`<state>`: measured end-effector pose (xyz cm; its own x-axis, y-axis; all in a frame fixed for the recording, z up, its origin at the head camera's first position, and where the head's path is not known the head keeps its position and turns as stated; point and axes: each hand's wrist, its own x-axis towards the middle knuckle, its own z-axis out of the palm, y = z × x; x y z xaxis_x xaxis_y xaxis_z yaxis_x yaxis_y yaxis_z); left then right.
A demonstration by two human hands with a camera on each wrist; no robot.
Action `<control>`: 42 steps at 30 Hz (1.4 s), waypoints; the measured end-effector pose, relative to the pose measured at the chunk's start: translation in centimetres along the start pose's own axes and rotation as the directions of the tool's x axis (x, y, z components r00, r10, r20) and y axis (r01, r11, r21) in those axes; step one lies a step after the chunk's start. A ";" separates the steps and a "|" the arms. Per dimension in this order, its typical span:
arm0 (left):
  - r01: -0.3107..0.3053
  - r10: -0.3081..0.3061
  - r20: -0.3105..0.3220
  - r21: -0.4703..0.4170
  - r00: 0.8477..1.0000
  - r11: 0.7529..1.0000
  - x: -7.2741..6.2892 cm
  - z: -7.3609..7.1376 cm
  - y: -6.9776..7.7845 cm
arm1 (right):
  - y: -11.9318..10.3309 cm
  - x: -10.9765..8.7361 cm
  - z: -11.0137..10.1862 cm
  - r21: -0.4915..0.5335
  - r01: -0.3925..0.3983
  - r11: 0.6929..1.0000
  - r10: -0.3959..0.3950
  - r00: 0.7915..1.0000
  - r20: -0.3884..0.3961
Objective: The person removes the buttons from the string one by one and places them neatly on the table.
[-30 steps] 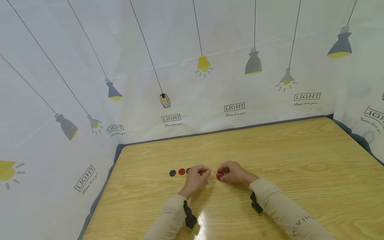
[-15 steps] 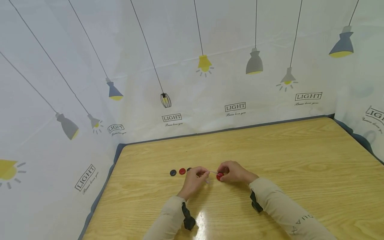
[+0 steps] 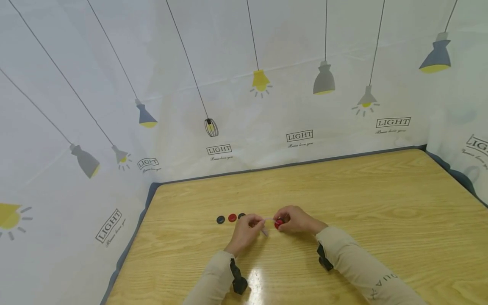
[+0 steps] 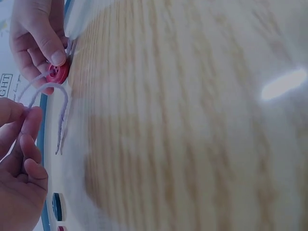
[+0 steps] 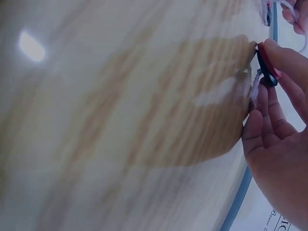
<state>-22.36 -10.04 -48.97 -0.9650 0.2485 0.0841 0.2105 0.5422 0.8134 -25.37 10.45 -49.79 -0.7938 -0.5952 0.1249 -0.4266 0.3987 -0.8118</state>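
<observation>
My right hand (image 3: 299, 220) pinches a red button (image 4: 58, 73) by its edge between thumb and fingers. Behind it, in the right wrist view, a dark button (image 5: 271, 80) lies flat against the red one in the same pinch. A pale cord (image 4: 63, 108) passes through the holes of the red button. My left hand (image 3: 245, 234) pinches this cord a short way to the left, between thumb and index finger. From the left fingertips the cord bends over and its loose end hangs down. Part of the cord also shows under the right fingers.
Left of my left hand, a dark button (image 3: 220, 220), a red button (image 3: 232, 217) and another dark button (image 3: 241, 215) lie in a row on the wooden table (image 3: 324, 186). A white curtain (image 3: 244, 110) printed with lamps stands behind the table's far edge.
My left hand has shifted slightly down and left, and more of the cord's loose end shows below its fingers. The right hand still holds the red button in nearly the same place.
</observation>
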 end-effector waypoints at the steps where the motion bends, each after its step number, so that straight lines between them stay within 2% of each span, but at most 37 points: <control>1: 0.002 -0.002 0.006 -0.003 1.000 1.000 0.0 0.0 0.0 | 0.0 0.0 0.0 0.002 0.006 1.000 -0.006 1.000 0.000; 6: -0.010 0.010 0.009 -0.002 1.000 1.000 -0.1 -0.1 0.0 | 0.0 0.0 0.1 -0.020 0.027 0.999 -0.027 1.000 -0.016; 13: -0.022 0.022 -0.017 0.003 1.000 1.000 0.2 0.2 0.5 | -0.7 0.3 0.5 -0.033 -0.027 0.999 0.025 0.997 -0.071; 18: -0.033 0.033 -0.012 -0.003 0.999 0.999 0.1 0.2 0.7 | -0.8 0.5 0.6 -0.035 -0.031 0.999 0.027 0.995 -0.098; 23: -0.036 0.037 -0.024 0.011 0.999 0.999 -0.2 0.1 0.7 | -0.8 0.5 0.6 -0.033 -0.036 0.999 0.032 0.995 -0.100; 28: -0.040 0.039 -0.051 -0.021 0.998 0.999 0.2 0.5 1.2 | -0.9 0.5 0.5 -0.025 -0.023 0.999 0.020 0.994 -0.103; 32: -0.029 0.027 -0.073 -0.030 0.997 0.999 0.6 1.1 1.8 | -1.0 0.6 0.6 0.009 -0.015 1.000 0.016 0.994 -0.106; 35: 0.017 -0.019 -0.083 -0.021 0.996 1.000 0.7 1.6 2.1 | -1.0 0.6 0.7 0.022 -0.012 1.000 0.014 0.994 -0.112; 38: 0.038 -0.037 -0.082 0.000 0.996 0.999 0.6 2.0 2.3 | -1.0 0.6 0.7 0.032 -0.015 0.999 0.019 0.993 -0.115; 42: 0.025 -0.024 -0.071 0.009 0.997 1.000 0.5 2.3 2.4 | -0.9 0.5 0.7 0.063 -0.006 0.998 0.012 0.994 -0.108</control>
<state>-21.97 -6.77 -48.29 -0.9784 0.1777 0.1055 0.1881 0.5550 0.8103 -25.10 9.29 -49.44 -0.8410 -0.5117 0.1756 -0.3943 0.3576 -0.8466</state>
